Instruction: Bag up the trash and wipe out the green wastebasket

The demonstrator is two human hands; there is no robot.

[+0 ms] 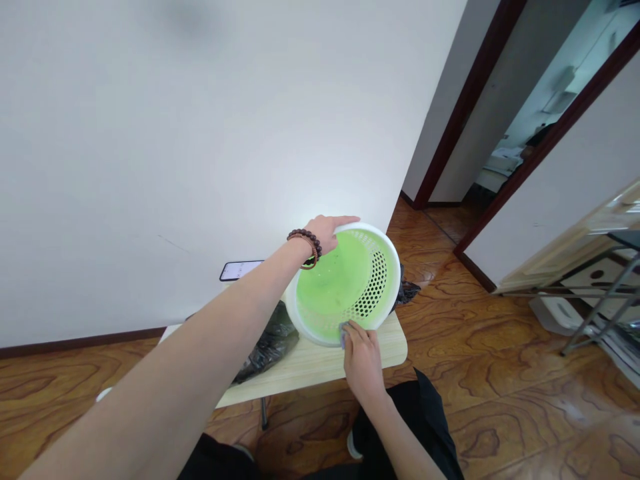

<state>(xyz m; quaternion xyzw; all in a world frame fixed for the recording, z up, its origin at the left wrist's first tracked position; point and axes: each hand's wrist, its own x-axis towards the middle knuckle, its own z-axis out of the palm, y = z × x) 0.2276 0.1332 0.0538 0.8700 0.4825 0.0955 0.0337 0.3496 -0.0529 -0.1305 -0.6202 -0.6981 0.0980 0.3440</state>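
Note:
A round green basket (pixel 333 283) with a white rim and a perforated side is tilted above the small table (pixel 320 367). My left hand (pixel 324 232), with beaded bracelets at the wrist, grips the far rim, its index finger stretched along the edge. At the near rim, my right hand (pixel 362 353) is closed on a small greyish-purple cloth (pixel 343 333) and presses it against the edge. Whether it is a cloth or a thin sponge is hard to make out. Small dark specks show on the basket's green inside.
A black plastic bag (pixel 273 343) lies on the table left of the basket, and a phone (pixel 240 269) stands by the white wall (pixel 175 133). More black plastic (pixel 407 291) shows beyond the basket's right side. A metal-legged stand (pixel 600 307) is at the far right.

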